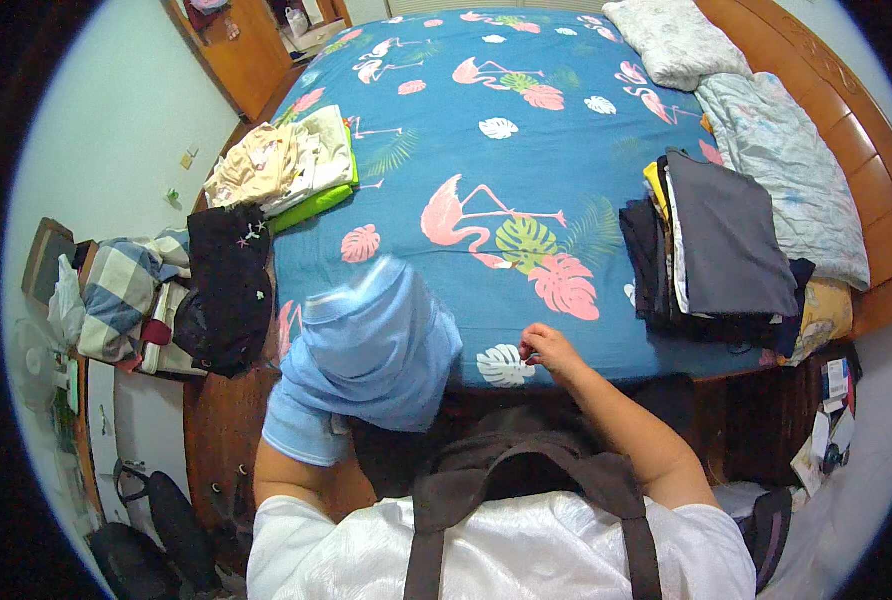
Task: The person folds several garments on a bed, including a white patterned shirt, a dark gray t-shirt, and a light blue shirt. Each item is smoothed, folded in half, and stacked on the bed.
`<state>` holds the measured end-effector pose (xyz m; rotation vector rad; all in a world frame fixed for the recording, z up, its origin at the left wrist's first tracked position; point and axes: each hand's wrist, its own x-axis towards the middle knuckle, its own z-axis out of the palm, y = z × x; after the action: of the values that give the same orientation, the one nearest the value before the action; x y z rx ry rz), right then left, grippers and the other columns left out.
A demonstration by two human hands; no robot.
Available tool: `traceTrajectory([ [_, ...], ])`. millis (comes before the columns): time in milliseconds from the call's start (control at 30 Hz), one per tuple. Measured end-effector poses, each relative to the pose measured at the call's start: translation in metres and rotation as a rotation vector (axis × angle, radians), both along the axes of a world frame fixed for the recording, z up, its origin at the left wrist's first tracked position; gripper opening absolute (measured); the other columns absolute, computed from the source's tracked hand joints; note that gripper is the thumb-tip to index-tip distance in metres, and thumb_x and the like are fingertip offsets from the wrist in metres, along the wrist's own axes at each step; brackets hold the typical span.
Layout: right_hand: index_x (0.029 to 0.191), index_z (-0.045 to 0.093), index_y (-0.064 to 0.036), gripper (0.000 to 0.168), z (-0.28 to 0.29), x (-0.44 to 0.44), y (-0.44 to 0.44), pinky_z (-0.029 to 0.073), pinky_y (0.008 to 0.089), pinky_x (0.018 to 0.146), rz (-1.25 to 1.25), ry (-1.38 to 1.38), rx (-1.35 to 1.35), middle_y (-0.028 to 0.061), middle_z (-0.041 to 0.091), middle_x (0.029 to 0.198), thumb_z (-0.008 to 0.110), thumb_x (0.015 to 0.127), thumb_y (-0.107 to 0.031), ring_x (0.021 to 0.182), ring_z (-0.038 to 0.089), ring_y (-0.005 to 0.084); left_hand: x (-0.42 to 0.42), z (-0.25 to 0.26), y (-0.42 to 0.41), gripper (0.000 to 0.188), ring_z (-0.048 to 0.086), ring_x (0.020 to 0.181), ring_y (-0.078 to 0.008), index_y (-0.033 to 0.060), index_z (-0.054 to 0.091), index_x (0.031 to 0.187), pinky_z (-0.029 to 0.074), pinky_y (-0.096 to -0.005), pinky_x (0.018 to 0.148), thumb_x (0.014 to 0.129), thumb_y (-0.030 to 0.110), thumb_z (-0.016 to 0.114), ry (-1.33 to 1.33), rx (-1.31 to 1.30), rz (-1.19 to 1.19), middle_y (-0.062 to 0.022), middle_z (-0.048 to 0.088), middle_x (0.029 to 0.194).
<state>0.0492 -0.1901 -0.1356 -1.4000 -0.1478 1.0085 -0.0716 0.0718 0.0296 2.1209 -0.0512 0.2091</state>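
Observation:
A light blue garment with a pale band at its top edge is draped over my left forearm, above the near edge of the bed. The cloth hides my left hand, so its fingers cannot be seen. My right hand hovers at the near edge of the bed, over a white leaf print, fingers loosely curled and nothing visible in them. The blue bed sheet shows flamingos and leaves.
On the bed's right lies a stack of folded dark clothes, beside crumpled pale bedding. Cream and green folded clothes sit at the left. A black garment and checked cloth are piled left of the bed.

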Motion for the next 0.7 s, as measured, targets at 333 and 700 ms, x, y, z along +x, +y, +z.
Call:
traceTrajectory([
  [333, 0.098, 0.049, -0.006, 0.030, 0.036, -0.015, -0.001, 0.042, 0.0230, 0.059, 0.118, 0.009, 0.088, 0.0044, 0.056, 0.083, 0.050, 0.079, -0.029, 0.072, 0.052, 0.0099, 0.029, 0.039, -0.008, 0.041, 0.043, 0.104, -0.0311, 0.0069, 0.039, 0.112, 0.037, -0.0437, 0.085, 0.078, 0.025, 0.051, -0.251, -0.420, 0.100, -0.0120, 0.042, 0.111],
  [700, 0.089, 0.051, -0.004, 0.014, 0.167, -0.023, 0.011, 0.038, 0.0225, 0.066, -0.008, -0.416, 0.434, 0.0000, 0.051, 0.079, 0.051, 0.077, -0.010, 0.074, 0.045, 0.0077, 0.047, 0.034, -0.054, 0.041, 0.049, 0.095, -0.0279, 0.0062, 0.041, 0.107, 0.042, -0.0370, 0.080, 0.072, 0.018, 0.059, 0.037, -0.954, -0.374, -0.0099, 0.047, 0.103],
])
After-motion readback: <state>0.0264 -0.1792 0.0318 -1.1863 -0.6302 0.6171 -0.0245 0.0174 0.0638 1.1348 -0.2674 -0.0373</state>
